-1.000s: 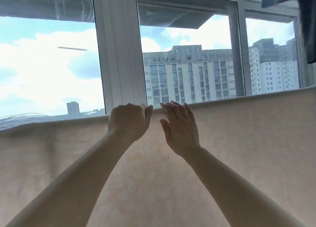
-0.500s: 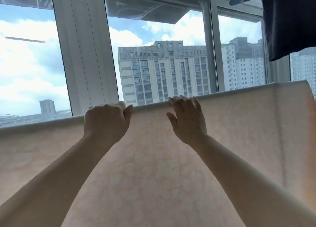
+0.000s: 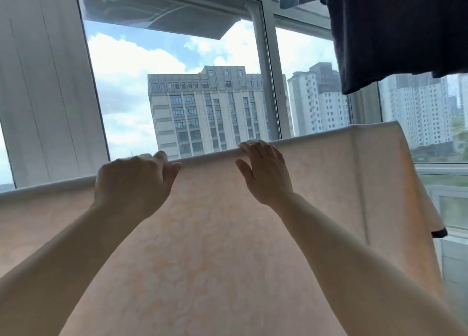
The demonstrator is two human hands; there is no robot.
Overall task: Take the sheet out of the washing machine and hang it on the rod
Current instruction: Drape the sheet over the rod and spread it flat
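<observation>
Hanging already over the rod, the sheet [image 3: 228, 247] fills the lower part of the head view, its top fold running in a long line that climbs from lower left to upper right. That fold is the landmark: the rod itself is hidden inside it, and the sheet's right end [image 3: 374, 138] lies well off to the right of both hands, nearer the right one. The left hand [image 3: 134, 183] is at the fold, fingers curled over it and thumb on the near side, so its grip grasps the cloth along the fold. The right hand [image 3: 263, 168] is further right along the same fold, fingers fairly straight and laid over the top edge, palm against the cloth, a released grip that presses but does not pinch. Both forearms reach up and forward from below the fold. A dark garment [image 3: 395, 31] hangs above the fold's right end. Any further smoothing would probably run rightward along the fold.
</observation>
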